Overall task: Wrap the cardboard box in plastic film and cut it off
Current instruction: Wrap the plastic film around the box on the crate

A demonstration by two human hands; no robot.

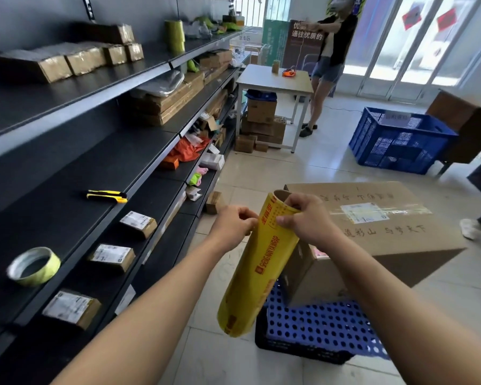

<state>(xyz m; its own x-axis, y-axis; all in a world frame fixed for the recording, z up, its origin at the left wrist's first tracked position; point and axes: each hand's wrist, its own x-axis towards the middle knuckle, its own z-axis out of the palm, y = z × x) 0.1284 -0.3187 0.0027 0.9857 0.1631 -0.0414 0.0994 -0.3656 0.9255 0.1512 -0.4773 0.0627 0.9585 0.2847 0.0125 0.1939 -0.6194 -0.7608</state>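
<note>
Both hands hold a tilted yellow roll of plastic film (258,270): the right hand (308,218) curls round its top end, and the left hand (233,223) pinches the roll's edge just beside it, seemingly picking for the film's loose end. The cardboard box (378,234) sits just right of the right hand, bare of film, so wrapping looks unstarted. Next, the end needs pulling free and sticking to the box; a utility knife (107,196) lies well left of the left hand.
</note>
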